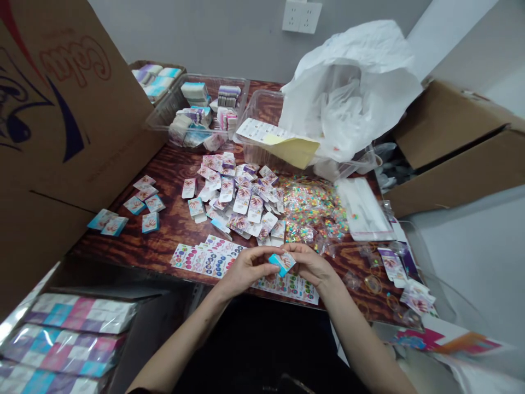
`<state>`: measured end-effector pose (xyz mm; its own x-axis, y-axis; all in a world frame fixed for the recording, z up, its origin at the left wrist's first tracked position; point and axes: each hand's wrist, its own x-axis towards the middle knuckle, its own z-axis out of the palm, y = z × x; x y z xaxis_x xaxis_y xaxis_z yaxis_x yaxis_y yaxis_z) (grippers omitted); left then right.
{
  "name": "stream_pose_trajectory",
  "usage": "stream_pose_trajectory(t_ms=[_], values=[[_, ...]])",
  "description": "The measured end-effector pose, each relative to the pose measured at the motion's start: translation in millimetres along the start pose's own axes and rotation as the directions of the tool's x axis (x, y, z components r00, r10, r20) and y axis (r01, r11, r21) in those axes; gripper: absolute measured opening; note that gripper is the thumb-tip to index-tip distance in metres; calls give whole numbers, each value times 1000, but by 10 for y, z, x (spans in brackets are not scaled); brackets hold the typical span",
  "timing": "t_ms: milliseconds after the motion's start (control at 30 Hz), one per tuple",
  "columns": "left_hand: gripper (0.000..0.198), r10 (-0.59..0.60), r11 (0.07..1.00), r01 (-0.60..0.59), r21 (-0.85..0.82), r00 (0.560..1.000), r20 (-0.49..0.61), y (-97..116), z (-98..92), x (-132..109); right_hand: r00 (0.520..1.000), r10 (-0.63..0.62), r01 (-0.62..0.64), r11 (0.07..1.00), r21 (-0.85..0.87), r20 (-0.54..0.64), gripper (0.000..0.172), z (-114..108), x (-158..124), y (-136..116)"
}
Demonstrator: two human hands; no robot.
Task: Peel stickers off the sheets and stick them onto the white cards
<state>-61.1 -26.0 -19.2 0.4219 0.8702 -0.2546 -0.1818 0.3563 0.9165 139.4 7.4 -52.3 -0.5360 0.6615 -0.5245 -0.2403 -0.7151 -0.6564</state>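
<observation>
A small blue-and-white printed box (pixel 283 264) is held between my two hands near the table's front edge. My left hand (pixel 251 268) is closed on its left side, thumb along the lower face. Fingers of my right hand (pixel 307 262) pinch the box at its right upper end. Beneath the hands lie sheets of colourful oval stickers (pixel 209 257), partly covered by them. Just beyond is a loose heap of small printed boxes (pixel 241 200), some with open flaps. Clear packets of multicoloured bits (pixel 314 208) are piled to the heap's right.
Several blue boxes (pixel 143 202) lie at left beside a large cardboard carton (pixel 74 98). Clear bins (pixel 164 117) hold bundled boxes and a white plastic bag (pixel 348 82). Clear sleeves (pixel 365 210) lie at right. Wrapped packs (pixel 65 339) are stacked lower left.
</observation>
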Motion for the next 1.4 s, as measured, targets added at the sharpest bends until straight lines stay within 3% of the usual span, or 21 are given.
stream_pose_trajectory(t_ms=[167,333,433,533,600,700,800,933,1100,1167,1233,1300,1400], values=[[38,35,999,-36,0,997,-64,45,-5,16,1000,27,-26,979,202,-6,29,46,36,117],[53,49,997,-46,66,998,-35,136,-35,4,999,51,-50,945,323,5,25,67,65,172],[53,151,960,-130,249,986,-69,171,-17,-4,998,53,-56,938,341,19,19,98,81,203],[40,290,866,-220,448,953,-92,170,8,8,996,69,-82,930,358,49,15,164,83,247],[28,336,836,-252,487,938,-92,151,10,24,992,95,-118,924,363,79,14,219,75,277],[14,290,863,-230,450,954,-69,108,-17,45,984,128,-165,916,366,122,16,295,54,320],[14,217,884,-185,429,976,-27,57,-63,44,983,129,-169,912,374,130,17,346,26,354],[14,191,877,-158,454,981,-29,-15,-95,21,997,69,-71,965,251,20,24,346,-14,344],[23,156,948,-96,303,972,-178,-124,-60,33,989,-16,-4,991,-137,-144,33,234,-69,206],[30,115,972,-65,224,969,-218,-151,-45,47,946,-174,83,945,-317,-272,35,223,-124,112],[35,99,978,-55,199,970,-223,-162,-37,55,836,-422,222,845,-487,-351,33,272,-204,-1],[38,115,975,-73,209,973,-198,-161,-32,57,727,-621,345,698,-627,-292,25,370,-288,-117],[38,148,966,-111,233,978,-149,-151,-32,52,681,-724,434,521,-735,-111,14,519,-359,-244]])
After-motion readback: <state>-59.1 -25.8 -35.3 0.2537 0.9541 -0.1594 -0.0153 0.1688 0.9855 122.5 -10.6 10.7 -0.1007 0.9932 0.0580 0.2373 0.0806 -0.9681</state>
